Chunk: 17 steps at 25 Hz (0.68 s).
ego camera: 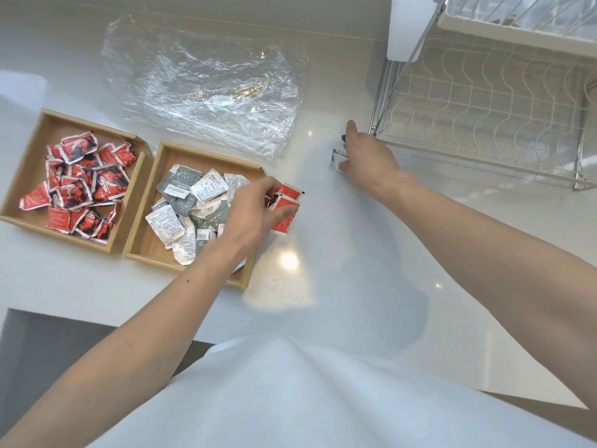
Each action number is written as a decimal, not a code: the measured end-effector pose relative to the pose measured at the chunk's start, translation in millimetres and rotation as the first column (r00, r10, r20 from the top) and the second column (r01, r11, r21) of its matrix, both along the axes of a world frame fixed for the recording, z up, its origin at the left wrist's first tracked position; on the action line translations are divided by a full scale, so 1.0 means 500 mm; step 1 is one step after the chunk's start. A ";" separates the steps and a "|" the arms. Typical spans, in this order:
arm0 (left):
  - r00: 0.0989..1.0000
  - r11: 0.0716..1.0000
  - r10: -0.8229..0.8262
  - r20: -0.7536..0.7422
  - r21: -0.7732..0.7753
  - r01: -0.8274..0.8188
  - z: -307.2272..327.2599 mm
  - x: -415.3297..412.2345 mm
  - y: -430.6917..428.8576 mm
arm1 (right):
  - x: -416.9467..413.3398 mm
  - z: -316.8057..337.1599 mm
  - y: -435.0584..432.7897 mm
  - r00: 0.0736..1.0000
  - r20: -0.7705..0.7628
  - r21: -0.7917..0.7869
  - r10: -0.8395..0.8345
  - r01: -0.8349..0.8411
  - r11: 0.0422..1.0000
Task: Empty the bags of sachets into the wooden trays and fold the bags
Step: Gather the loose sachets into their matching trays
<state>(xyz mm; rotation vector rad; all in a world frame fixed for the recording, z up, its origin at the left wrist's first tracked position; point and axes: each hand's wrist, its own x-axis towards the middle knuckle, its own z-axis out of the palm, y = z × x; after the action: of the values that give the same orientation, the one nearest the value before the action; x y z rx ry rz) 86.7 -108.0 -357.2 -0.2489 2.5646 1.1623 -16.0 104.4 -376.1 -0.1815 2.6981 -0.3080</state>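
Perhaps grey sachets (337, 158) under right hand (368, 160)

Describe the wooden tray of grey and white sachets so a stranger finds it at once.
On the white countertop, near the crumpled clear plastic bag, two square wooden trays sit side by side. You want the right tray, partly under the left hand. The left tray holds red sachets; this one holds grey and white sachets.
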 end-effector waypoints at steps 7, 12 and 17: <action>0.978 0.973 0.209 -0.004 0.097 -0.207 0.029 0.060 -0.052 | -0.045 0.022 -0.042 0.989 0.066 0.295 0.134 -0.148 0.944; 0.953 0.945 0.302 0.004 0.131 -0.300 0.023 0.084 -0.091 | -0.042 -0.002 -0.034 0.987 0.012 0.270 0.158 -0.155 0.950; 0.916 0.900 0.398 0.043 0.172 -0.400 0.023 0.110 -0.106 | -0.006 -0.006 -0.024 0.974 0.028 0.200 0.226 -0.227 0.953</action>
<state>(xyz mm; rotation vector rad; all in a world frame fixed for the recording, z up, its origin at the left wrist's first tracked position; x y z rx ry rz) 141.5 -160.8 -345.7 -0.7642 2.4483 1.5174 -18.8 92.4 -378.9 -0.4247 2.6486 0.0351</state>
